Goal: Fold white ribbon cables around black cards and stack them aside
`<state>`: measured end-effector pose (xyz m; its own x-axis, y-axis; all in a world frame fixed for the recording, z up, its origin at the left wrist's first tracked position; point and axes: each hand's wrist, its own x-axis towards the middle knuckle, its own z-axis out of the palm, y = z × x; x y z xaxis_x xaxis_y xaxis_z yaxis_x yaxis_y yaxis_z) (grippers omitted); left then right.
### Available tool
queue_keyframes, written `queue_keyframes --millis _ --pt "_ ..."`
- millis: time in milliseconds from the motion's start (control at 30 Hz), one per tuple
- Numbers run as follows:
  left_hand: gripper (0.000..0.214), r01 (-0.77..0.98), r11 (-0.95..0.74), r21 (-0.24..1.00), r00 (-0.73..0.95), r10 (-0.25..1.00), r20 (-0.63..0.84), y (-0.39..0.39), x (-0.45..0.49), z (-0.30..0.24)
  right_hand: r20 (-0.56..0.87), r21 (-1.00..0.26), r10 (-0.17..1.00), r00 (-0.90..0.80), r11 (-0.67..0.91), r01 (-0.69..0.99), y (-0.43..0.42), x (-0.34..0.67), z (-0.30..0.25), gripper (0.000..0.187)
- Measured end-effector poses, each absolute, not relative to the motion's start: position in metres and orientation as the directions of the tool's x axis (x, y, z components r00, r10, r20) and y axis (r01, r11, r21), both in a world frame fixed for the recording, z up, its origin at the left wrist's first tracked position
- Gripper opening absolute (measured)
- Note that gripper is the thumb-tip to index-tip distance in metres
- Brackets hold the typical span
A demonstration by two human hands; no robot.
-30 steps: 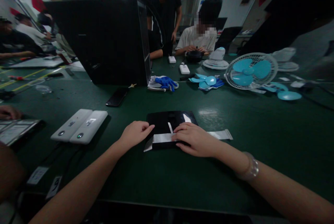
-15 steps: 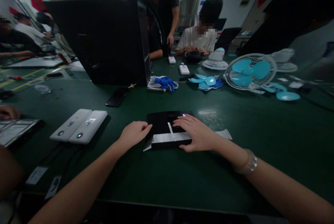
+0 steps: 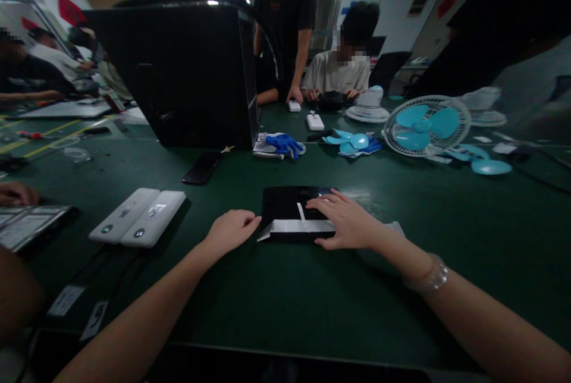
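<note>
A flat black panel (image 3: 285,201) lies on the green table (image 3: 312,300) in front of me, with a white ribbon strip (image 3: 294,226) across its near edge. My right hand (image 3: 350,222) rests on the panel's right side, fingers stretched out flat, covering part of the strip. My left hand (image 3: 229,229) lies on the table just left of the panel, fingers loosely curled with nothing visible in them, fingertips close to the strip's end.
Two white oblong devices (image 3: 138,216) lie to the left, a dark phone (image 3: 201,168) beyond them. A big black case (image 3: 178,68) stands behind. Blue gloves (image 3: 283,144), loose fan blades (image 3: 354,140) and a white fan (image 3: 423,124) sit further back. People sit and stand across the table.
My right hand slid from the strip up onto the panel's right side and spread flat. The panel now sits a little further right, apart from my left hand.
</note>
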<state>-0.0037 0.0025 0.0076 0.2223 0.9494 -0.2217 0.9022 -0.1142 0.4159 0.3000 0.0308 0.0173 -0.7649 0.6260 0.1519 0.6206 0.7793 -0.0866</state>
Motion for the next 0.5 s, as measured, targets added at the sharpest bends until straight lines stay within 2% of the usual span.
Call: queue_keyframes --millis 100,233,367,500 --pt "0.042 0.894 -0.13 0.43 0.243 0.945 -0.219 0.003 -0.006 0.006 0.131 -0.041 0.711 -0.691 0.7 0.713 0.045 0.32 0.016 0.073" --pt "0.043 0.898 -0.17 0.406 0.262 0.947 -0.184 0.004 -0.008 0.003 0.078 0.047 0.862 -0.501 0.499 0.866 0.068 0.356 0.015 0.076" --pt "0.044 0.898 -0.189 0.397 0.277 0.944 -0.177 0.003 -0.008 0.003 0.013 0.038 0.976 -0.22 0.219 0.975 0.09 0.403 0.012 0.08" --pt "0.043 0.901 -0.16 0.404 0.261 0.943 -0.208 0.003 -0.008 0.004 -0.041 0.011 0.994 0.099 -0.099 0.995 0.103 0.456 0.01 0.083"
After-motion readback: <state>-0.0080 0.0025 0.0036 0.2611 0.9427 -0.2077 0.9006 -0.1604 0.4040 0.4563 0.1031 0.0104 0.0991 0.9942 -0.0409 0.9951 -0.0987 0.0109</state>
